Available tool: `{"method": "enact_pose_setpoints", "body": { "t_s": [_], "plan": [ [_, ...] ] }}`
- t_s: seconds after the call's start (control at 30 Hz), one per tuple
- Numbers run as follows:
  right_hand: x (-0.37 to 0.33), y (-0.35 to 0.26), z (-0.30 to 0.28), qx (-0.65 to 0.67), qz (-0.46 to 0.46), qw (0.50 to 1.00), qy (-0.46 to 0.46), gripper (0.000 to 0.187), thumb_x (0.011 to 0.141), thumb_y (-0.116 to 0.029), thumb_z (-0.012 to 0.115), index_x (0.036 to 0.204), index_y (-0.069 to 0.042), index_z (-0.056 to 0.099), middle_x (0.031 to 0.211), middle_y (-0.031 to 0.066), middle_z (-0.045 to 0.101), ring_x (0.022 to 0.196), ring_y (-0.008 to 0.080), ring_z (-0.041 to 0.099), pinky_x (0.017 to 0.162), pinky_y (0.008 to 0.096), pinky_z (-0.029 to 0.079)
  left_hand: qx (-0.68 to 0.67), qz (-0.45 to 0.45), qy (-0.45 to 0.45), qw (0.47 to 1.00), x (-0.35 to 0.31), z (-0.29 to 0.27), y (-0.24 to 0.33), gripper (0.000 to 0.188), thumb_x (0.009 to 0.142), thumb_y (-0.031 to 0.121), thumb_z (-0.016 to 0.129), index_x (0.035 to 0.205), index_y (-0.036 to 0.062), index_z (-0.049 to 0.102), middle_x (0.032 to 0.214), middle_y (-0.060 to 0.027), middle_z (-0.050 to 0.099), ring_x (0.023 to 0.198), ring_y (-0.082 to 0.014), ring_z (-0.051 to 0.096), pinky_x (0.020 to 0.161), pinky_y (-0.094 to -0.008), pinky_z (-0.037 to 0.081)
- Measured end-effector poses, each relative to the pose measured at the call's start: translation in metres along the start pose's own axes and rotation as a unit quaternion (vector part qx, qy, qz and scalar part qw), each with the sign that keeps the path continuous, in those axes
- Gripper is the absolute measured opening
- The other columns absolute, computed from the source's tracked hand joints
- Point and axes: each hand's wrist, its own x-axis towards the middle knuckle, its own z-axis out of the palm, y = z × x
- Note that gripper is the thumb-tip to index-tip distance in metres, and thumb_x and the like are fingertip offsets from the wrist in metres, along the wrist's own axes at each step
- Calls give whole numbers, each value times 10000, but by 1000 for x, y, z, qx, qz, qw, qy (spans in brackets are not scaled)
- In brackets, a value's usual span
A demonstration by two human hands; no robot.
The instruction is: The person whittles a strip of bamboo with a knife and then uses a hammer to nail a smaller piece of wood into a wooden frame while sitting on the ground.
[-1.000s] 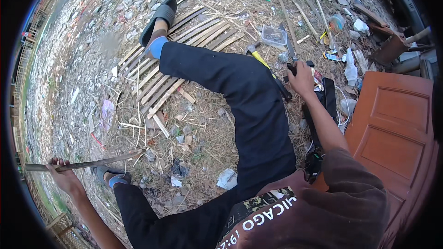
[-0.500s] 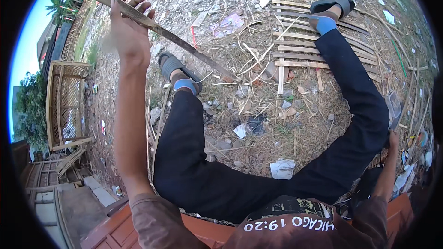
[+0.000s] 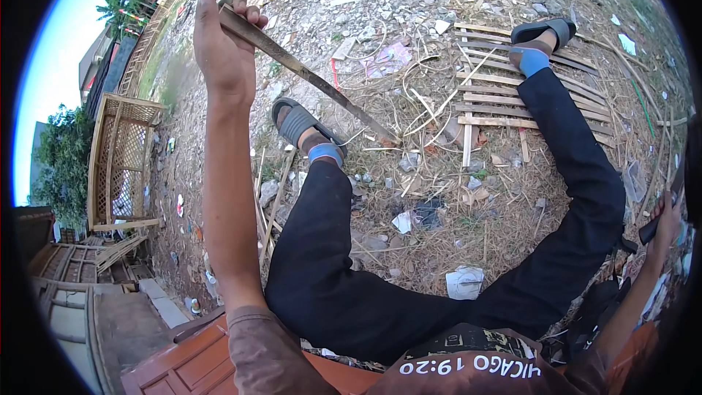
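My left hand [image 3: 228, 47], at the upper left, has its fingers curled around the upper end of a long brown bamboo strip [image 3: 311, 75]. The strip slants down to the right past my left foot, its far end at the ground among thin bamboo offcuts [image 3: 431, 106]. At the right edge, beside my right knee, my right hand [image 3: 664, 223] is closed around the dark handle of a long tool [image 3: 648, 232]. A dark blade-like part appears above that hand, but the picture's rim hides much of it.
My right sandal [image 3: 545, 31] is on a panel of bamboo slats [image 3: 497, 100]. My left sandal [image 3: 300, 123] stands on rubble and dry grass. A wooden lattice frame [image 3: 123, 161] stands at the far left. Reddish-brown panelled wood [image 3: 191, 360] lies beneath me.
My right hand has risen away from beside my knee, bringing the dark-handled tool into sight. My left hand still holds the bamboo strip. The whole view has shifted slightly.
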Motion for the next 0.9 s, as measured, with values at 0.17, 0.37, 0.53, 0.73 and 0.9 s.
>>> {"method": "enact_pose_setpoints", "body": {
  "t_s": [0.17,0.37,0.53,0.73,0.9],
  "plan": [
    [-171,-106,226,126,23,962,-242,273,977,-155,556,1191,-14,461,779,-6,478,659,47,465,569,211,408,-102,-69,18,992,-17,8,11,334,1044,290,335,1135,4,482,810,-24,424,732,-130,403,708,-309,395],
    [-292,-91,356,52,-20,874,-482,385,1001,-284,518,1244,2,431,728,106,568,608,211,597,533,354,466,-121,-71,60,988,-50,24,10,249,1002,220,369,1095,22,488,749,1,346,683,-110,352,659,-277,342],
    [-347,-136,390,80,-136,850,-502,345,986,-248,522,1180,27,444,797,238,615,719,432,627,649,504,463,-81,9,81,993,-73,10,13,194,971,212,340,1013,77,473,698,14,297,631,-103,289,618,-282,299],
    [-372,-136,407,71,-233,835,-493,266,959,-201,547,1063,21,443,776,267,612,705,472,617,602,545,486,-67,128,109,983,-81,6,13,112,944,155,342,967,102,437,658,18,281,607,-106,277,592,-280,288],
    [-356,-82,422,-23,-221,839,-497,223,952,-190,538,995,-2,427,741,261,617,646,482,614,560,566,489,-93,118,97,984,-80,2,6,97,934,141,343,952,106,432,642,22,277,588,-107,269,566,-283,274]
  ]
}}
